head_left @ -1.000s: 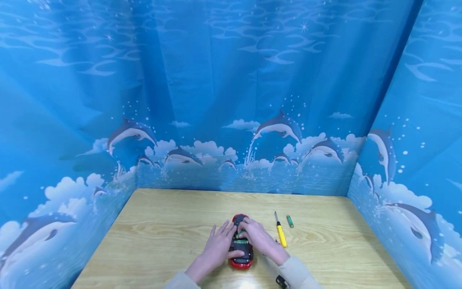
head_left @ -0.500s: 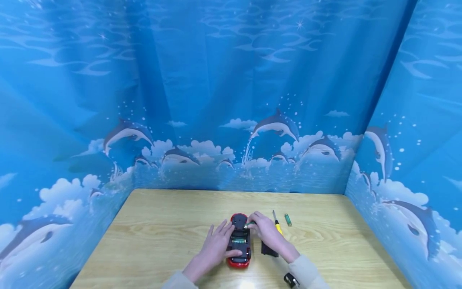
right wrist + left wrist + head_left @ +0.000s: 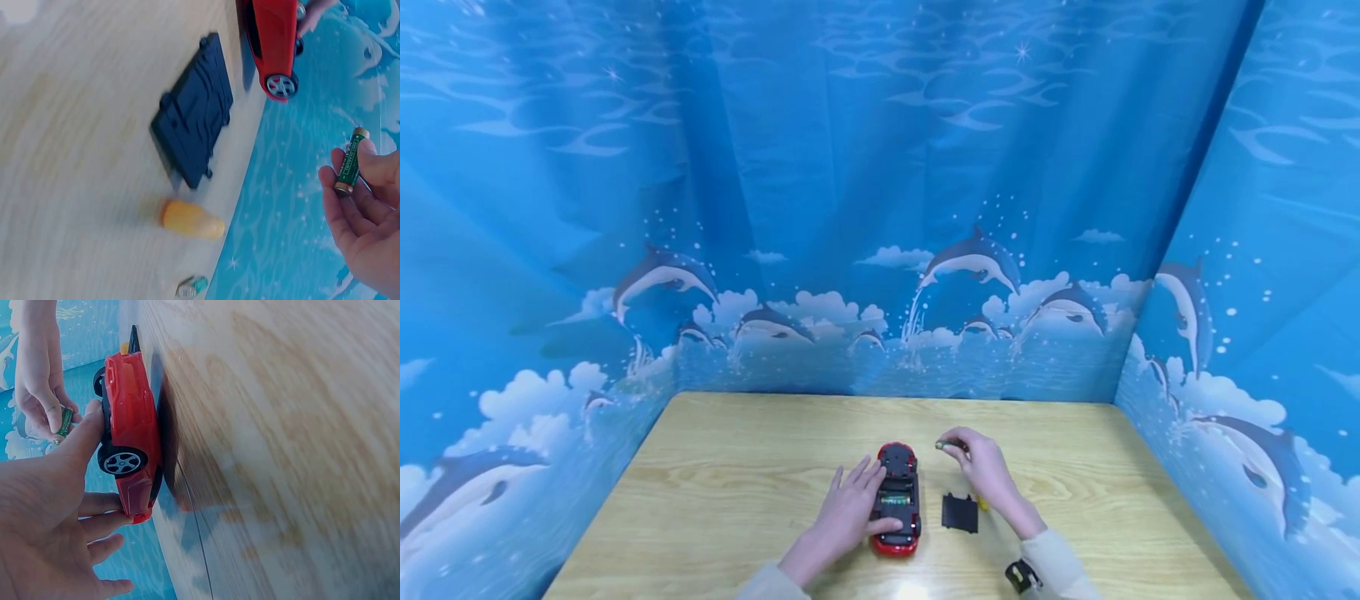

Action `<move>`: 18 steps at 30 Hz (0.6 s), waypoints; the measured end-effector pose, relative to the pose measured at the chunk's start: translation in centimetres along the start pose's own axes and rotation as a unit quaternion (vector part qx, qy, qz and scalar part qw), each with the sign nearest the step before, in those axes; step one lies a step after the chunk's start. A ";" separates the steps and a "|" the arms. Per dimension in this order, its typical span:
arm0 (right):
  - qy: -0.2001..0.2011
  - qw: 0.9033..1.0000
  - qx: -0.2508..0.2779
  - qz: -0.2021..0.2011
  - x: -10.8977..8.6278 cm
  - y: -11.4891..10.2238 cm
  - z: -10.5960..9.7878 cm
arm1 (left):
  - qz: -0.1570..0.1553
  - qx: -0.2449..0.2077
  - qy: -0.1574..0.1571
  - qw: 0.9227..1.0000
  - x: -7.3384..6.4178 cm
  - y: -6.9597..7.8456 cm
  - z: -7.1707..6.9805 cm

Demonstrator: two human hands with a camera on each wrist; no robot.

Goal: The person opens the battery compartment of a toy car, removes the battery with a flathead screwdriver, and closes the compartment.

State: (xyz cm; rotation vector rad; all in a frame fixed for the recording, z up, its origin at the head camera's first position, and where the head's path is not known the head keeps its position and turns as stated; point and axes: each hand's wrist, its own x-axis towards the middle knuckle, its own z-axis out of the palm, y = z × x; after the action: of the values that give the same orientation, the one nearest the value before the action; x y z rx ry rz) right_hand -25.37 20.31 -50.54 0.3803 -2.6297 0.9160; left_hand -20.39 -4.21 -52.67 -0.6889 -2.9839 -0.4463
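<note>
A red toy car (image 3: 895, 546) lies upside down on the table, its black underside up. Inside its uncovered battery compartment one green battery (image 3: 895, 499) shows. My left hand (image 3: 844, 515) rests on the car's left side with straight fingers, and the thumb (image 3: 87, 434) presses on the underside edge. Off to the right of the car, my right hand (image 3: 988, 471) is raised over the table. Between thumb and fingers it pinches a green battery (image 3: 352, 162) with gold-coloured ends.
To the right of the car lies a black battery cover (image 3: 960, 512). A screwdriver's yellow handle (image 3: 192, 220) shows beyond it, partly hidden by the right arm in the head view. Another green battery (image 3: 192, 287) lies farther along the wooden table (image 3: 737, 467). A dolphin-printed curtain (image 3: 850, 250) surrounds the table.
My right hand has lifted a battery out of the car's compartment and carried it right, clear of the car. The black cover has come into full view. My left hand has stayed on the car.
</note>
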 end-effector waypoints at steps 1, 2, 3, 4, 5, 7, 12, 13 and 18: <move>0.005 1.000 0.002 0.006 0.1 0.2 -0.2 | 0.000 0.000 0.000 1.000 0.0 0.0 0.0; 0.010 1.000 0.005 0.011 0.2 0.4 -0.5 | -0.001 -0.001 -0.001 1.000 0.0 -0.1 0.1; 0.014 1.000 0.009 0.015 0.3 0.6 -0.8 | -0.001 -0.001 -0.001 1.000 0.0 -0.1 0.1; 0.018 1.000 0.013 0.018 0.4 0.9 -1.1 | -0.002 -0.001 -0.002 1.000 0.1 -0.1 0.1; 0.022 0.999 0.017 0.020 0.5 1.2 -1.3 | -0.002 0.000 -0.002 1.000 0.1 -0.1 0.1; 0.026 0.999 0.024 0.030 0.7 1.8 -1.8 | -0.001 0.001 -0.001 1.000 0.1 -0.1 0.1; 0.038 0.997 0.027 0.054 0.9 3.6 -3.1 | 0.001 0.000 0.002 1.000 0.1 -0.2 0.1; 0.043 0.997 0.026 0.060 1.0 3.9 -3.4 | 0.001 -0.001 0.002 1.000 0.1 -0.2 0.1; 0.047 0.993 0.017 0.109 1.1 5.9 -4.2 | 0.001 -0.002 0.000 1.000 0.1 -0.1 0.1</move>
State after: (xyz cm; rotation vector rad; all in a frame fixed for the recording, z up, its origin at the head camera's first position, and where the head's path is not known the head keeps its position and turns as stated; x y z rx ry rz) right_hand -27.49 27.27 -50.27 0.0567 -2.6072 1.0212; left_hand -20.52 -4.27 -52.79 -0.6916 -2.9823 -0.4512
